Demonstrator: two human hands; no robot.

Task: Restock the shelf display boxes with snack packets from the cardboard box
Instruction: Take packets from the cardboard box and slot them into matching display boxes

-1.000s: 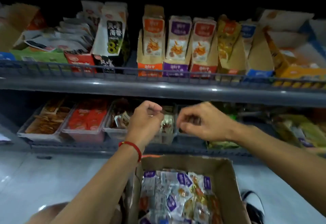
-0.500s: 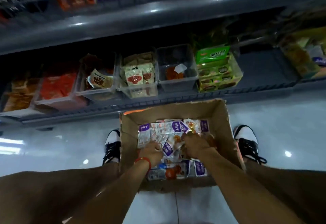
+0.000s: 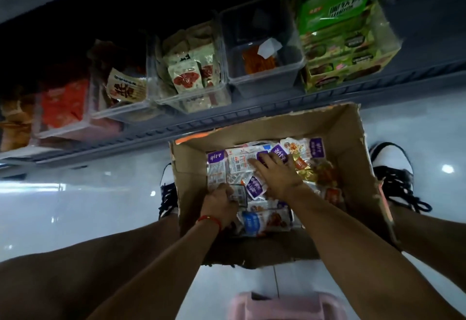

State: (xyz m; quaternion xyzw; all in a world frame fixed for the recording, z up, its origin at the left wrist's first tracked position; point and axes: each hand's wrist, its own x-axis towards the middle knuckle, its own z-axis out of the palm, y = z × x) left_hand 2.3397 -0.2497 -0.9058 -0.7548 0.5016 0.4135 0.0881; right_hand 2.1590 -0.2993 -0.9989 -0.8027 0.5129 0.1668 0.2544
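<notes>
Now that we have dropped from the shelf to the cardboard box [image 3: 353,128] at centre frame, our left hand [image 3: 220,202] pinches a packet [image 3: 238,194] while our right hand [image 3: 276,174] lies flat-fingered on the snack packets [image 3: 267,218]: a fresh pick begins.

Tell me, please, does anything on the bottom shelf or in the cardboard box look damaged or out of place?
The cardboard box has a ragged, torn rim with orange tape peeling at its far left corner. On the shelf, one clear bin is nearly bare, holding only an orange packet and a loose white scrap, unlike its fuller neighbours.
</notes>
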